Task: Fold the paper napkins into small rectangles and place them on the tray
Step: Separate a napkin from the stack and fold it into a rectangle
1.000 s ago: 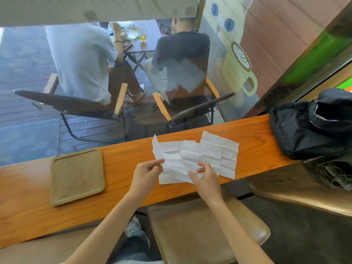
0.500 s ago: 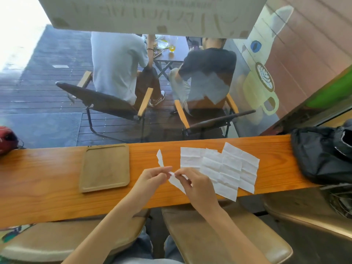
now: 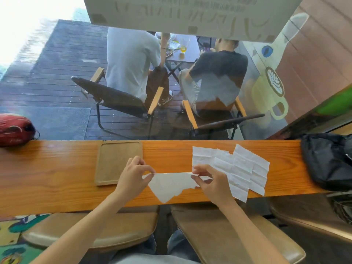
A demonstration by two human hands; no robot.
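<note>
A white paper napkin (image 3: 168,185) hangs stretched above the wooden counter (image 3: 47,178), one corner drooping toward the near edge. My left hand (image 3: 134,175) pinches its left end and my right hand (image 3: 211,180) pinches its right end. Several creased, unfolded white napkins (image 3: 240,168) lie overlapping on the counter just right of my right hand. The brown rectangular tray (image 3: 114,161) sits on the counter to the left of my left hand, with nothing on it.
A black bag (image 3: 327,161) rests on the counter's right end and a red bag (image 3: 15,129) on its left end. A window runs behind the counter; outside, two people sit on chairs. Brown stools (image 3: 228,237) stand below the near edge.
I lifted one napkin off the pile and pulled it out wide between both hands, which have moved apart. The camera view has shifted, showing more of the counter's left side.
</note>
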